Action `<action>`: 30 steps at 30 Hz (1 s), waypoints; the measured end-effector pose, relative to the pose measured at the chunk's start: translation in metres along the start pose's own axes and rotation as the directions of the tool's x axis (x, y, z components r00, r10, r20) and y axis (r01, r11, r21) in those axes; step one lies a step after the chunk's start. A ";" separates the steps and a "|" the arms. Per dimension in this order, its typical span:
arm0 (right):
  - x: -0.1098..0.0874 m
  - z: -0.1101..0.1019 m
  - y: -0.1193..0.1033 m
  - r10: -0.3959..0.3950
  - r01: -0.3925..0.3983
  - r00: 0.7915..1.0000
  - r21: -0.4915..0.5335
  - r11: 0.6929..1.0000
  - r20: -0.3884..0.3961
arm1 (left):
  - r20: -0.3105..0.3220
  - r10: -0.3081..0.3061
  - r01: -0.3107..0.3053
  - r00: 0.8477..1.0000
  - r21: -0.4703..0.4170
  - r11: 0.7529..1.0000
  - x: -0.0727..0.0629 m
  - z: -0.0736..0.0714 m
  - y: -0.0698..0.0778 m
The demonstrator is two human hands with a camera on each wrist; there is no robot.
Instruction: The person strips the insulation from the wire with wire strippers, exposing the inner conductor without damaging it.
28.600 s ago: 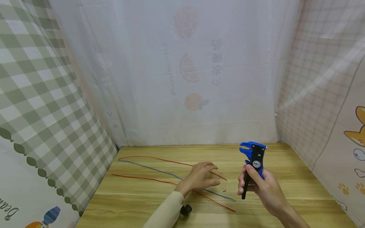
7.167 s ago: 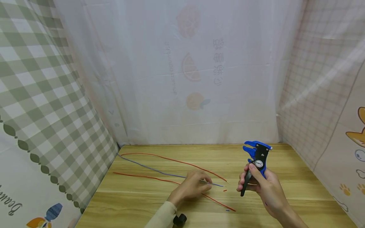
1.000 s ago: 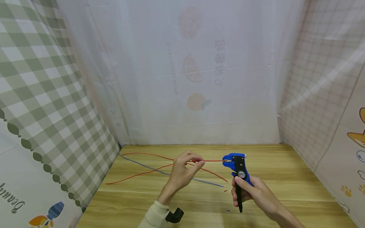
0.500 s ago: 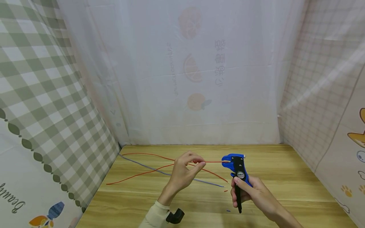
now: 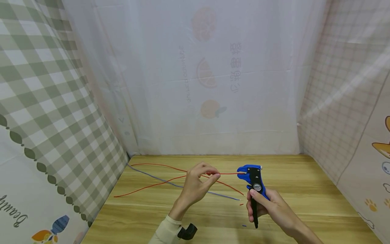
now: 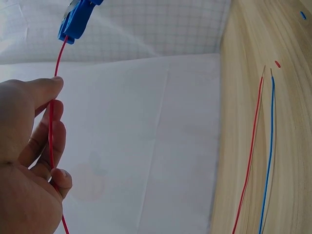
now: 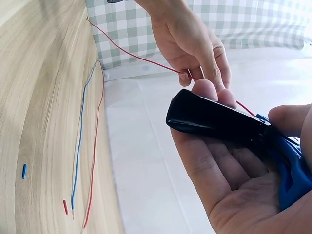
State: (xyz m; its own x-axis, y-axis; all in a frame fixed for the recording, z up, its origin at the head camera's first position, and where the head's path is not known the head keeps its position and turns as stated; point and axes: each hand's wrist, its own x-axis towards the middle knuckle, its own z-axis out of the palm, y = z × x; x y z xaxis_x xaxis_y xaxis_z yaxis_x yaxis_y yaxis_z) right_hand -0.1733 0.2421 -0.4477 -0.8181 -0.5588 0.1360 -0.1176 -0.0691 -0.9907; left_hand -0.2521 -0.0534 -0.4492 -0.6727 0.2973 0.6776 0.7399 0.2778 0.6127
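Head view shows a wooden bench point(image 5: 304, 189) walled by cloth sheets, with the work held in the air above its middle. On the bench lie a second red wire point(image 5: 225, 184) and a blue wire point(image 5: 170, 183), side by side, with small red and blue insulation scraps point(image 7: 65, 206) near their ends. The right hand point(image 5: 271, 210) is curled round the black handles of the stripper point(image 5: 253, 179), its blue head pointing left and upright. The left hand point(image 5: 196, 184) pinches the red wire point(image 5: 226, 173) between thumb and fingers point(image 6: 51, 114), the short end running straight into the stripper's head; the rest trails down to the bench on the left. Whether the stripper's head has bitten on the wire I cannot tell. To do this well, I judge the wire should stay level and square to the head, pinched close so it cannot buckle, with only a short tip inside; then squeeze the handles in one steady stroke while the left hand resists the pull.
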 end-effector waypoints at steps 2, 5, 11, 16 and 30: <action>0.000 0.000 0.000 0.001 -0.001 1.000 -0.007 1.000 -0.007 | -0.004 0.013 -0.013 1.000 0.004 1.000 0.000 0.000 0.000; 0.000 0.000 0.000 0.004 -0.005 1.000 -0.012 1.000 -0.014 | -0.003 0.012 -0.012 1.000 0.010 1.000 0.000 0.000 -0.001; 0.001 0.001 0.001 0.016 -0.016 1.000 -0.022 1.000 -0.026 | 0.010 -0.021 0.021 1.000 0.009 1.000 0.001 0.000 0.001; 0.001 0.003 0.000 0.035 -0.037 0.998 -0.044 0.998 -0.051 | 0.014 -0.018 0.018 1.000 0.007 1.000 0.001 0.000 0.001; 0.000 0.003 0.001 0.034 -0.041 0.996 -0.075 0.996 -0.083 | 0.021 -0.014 0.014 1.000 0.002 1.000 0.001 0.000 0.002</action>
State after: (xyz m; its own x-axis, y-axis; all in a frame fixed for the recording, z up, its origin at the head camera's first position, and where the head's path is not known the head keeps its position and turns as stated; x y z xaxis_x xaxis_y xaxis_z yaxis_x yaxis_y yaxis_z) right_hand -0.1717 0.2393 -0.4487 -0.8656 -0.4902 0.1021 -0.1260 0.0159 -0.9919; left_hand -0.2512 -0.0524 -0.4470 -0.6829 0.3129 0.6601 0.7305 0.2837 0.6212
